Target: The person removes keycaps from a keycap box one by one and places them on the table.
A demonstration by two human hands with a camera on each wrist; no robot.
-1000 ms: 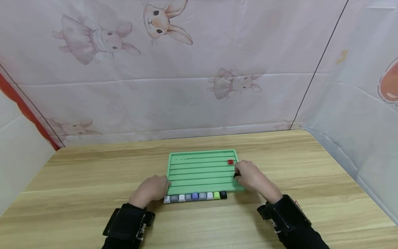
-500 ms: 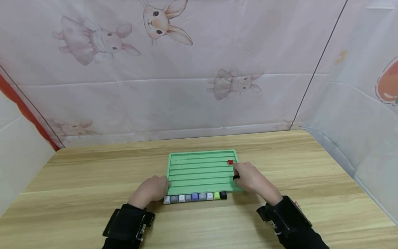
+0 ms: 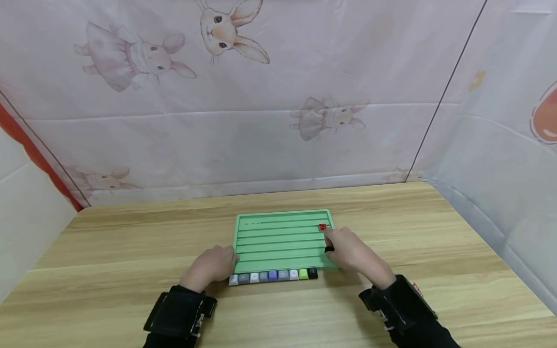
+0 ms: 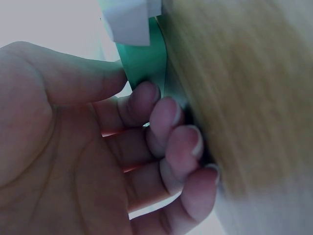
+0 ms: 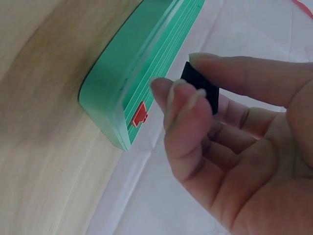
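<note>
A green ridged tray lies on the table. My left hand grips its left edge near the front corner; in the left wrist view the thumb lies against the green wall and the fingers curl by the tabletop. Over the tray's right side, my right hand pinches a small black keycap between thumb and fingers. A red keycap sits in the tray near its right edge, just beyond the right fingertips. The right wrist view shows the red keycap below the held one.
Along the tray's front edge stands a row of several keycaps in grey, white, purple, yellow-green and black. The wooden table ends against a cloth backdrop with printed rabbits. Black straps wrap both wrists.
My right hand has shifted slightly left over the tray with the black keycap in its fingers. The left hand and the tray stay where they were.
</note>
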